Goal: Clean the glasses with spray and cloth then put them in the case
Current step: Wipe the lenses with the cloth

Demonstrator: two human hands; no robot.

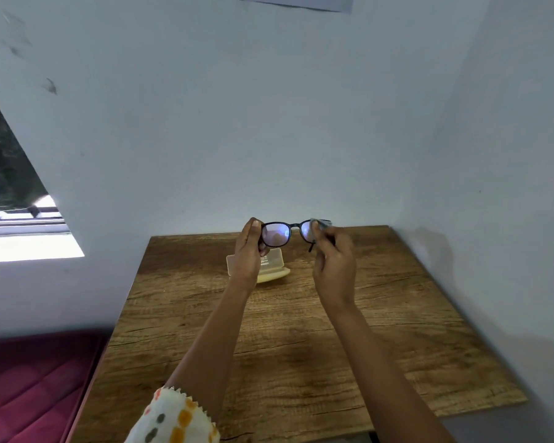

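Dark-framed glasses (277, 233) are held up above the far part of the wooden table (285, 330). My left hand (248, 247) grips the left end of the frame. A small grey cloth (322, 224) is pinched in my right hand (333, 260) and pressed onto the right lens. An open pale yellow case (274, 266) lies on the table below the glasses, partly hidden by my left hand. No spray bottle is in view.
White walls (269, 123) close off the table at the back and right. A dark red mattress (29, 388) lies to the table's left, below a window (13, 219). A spotted sleeve (173, 417) covers my left upper arm.
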